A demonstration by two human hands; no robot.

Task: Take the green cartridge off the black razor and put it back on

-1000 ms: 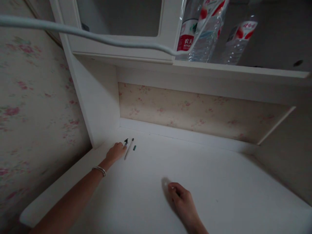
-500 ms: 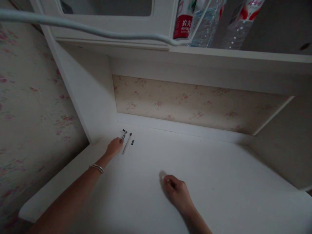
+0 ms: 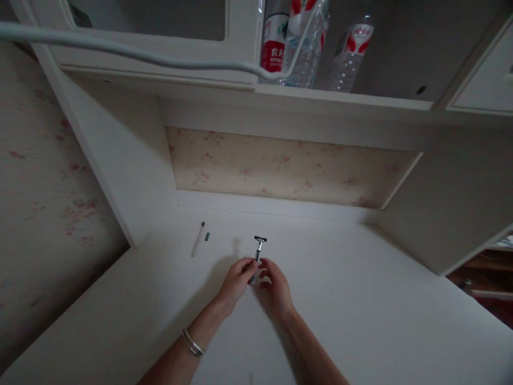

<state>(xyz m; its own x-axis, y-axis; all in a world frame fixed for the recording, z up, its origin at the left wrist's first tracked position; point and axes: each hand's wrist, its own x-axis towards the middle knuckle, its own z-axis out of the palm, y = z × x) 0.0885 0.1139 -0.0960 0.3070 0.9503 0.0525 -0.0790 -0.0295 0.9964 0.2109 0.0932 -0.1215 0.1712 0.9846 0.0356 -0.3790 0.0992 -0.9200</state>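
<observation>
My left hand [image 3: 235,283] grips a razor [image 3: 257,251] by its handle, between thumb and fingers. The razor stands upright above the white desk, with its black-edged head at the top. Close on the handle's other side is my right hand [image 3: 277,291], fingers curved and apart; its fingertips are at the handle, and whether they touch it I cannot tell. To the left on the desk lies a toothbrush [image 3: 197,240] with a dark head and pale handle. Beside it is a small dark green rectangular piece [image 3: 207,236], too small to name.
The white desk [image 3: 340,278] meets a side panel [image 3: 116,139] at the left and a back panel with floral paper. Overhead, a shelf holds plastic bottles [image 3: 348,53], and a pale bent rod [image 3: 160,58] crosses in front of it.
My left hand has lifted the razor from beside the toothbrush and brought it right, to the middle. My right hand has moved up beside it, its fingers now apart. The view has shifted right.
</observation>
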